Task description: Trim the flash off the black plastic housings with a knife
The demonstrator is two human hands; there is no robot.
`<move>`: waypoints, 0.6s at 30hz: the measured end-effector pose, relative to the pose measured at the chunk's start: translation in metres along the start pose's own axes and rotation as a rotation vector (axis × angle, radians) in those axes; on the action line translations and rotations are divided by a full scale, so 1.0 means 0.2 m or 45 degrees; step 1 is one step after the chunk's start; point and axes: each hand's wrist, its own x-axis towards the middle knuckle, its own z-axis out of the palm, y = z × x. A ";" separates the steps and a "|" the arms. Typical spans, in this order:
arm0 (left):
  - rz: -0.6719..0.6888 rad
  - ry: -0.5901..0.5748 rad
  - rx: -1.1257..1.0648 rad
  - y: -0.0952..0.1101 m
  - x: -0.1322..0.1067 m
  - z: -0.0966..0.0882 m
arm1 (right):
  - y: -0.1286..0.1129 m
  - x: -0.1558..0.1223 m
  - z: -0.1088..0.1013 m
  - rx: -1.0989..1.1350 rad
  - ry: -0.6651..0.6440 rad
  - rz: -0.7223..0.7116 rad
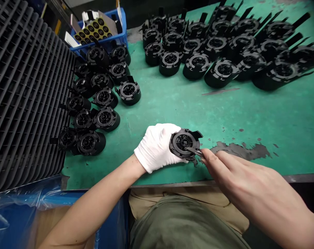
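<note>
We are holding the round black part (181,140) over the near side of the green table (167,103). Our gloved left hand (159,147) is gripping its left side, maybe to steady it, while our bare right hand (240,178) is pinching a thin metal tool (194,151) at its face

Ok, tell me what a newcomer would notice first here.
First, the white-gloved left hand, low centre, gripping a round black housing; the bare right hand angles tweezers over it. Similar housings crowd the left and far right of the green tabletop. A blue bin at back left holds yellow-and-black labels.
</note>
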 end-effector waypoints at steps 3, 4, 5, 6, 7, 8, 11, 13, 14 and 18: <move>-0.019 -0.031 0.008 0.01 0.01 -0.01 | -0.02 0.00 -0.02 -0.027 -0.020 -0.019; -0.026 -0.041 0.010 0.01 0.01 -0.01 | -0.02 0.00 -0.02 -0.033 -0.029 -0.025; -0.031 -0.049 0.011 0.01 0.01 -0.01 | -0.02 0.00 -0.02 -0.039 -0.035 -0.027; -0.035 -0.057 0.013 0.02 0.02 -0.01 | -0.02 0.00 -0.02 -0.046 -0.036 -0.028; -0.038 -0.056 0.016 0.01 0.02 0.00 | -0.02 0.00 -0.02 -0.051 -0.035 -0.027; -0.039 -0.050 0.020 0.01 0.02 0.00 | -0.02 0.00 -0.02 -0.049 -0.035 -0.036; -0.028 -0.026 0.010 -0.01 0.01 0.01 | 0.01 0.01 -0.02 -0.042 -0.025 -0.071; -0.022 -0.026 -0.003 -0.02 0.01 0.02 | 0.05 0.03 -0.02 -0.031 -0.024 -0.106; -0.022 -0.030 -0.006 -0.02 0.01 0.02 | 0.08 0.04 -0.03 -0.020 -0.024 -0.125; -0.019 -0.033 -0.015 -0.02 0.01 0.01 | 0.21 0.11 -0.05 0.017 -0.095 -0.206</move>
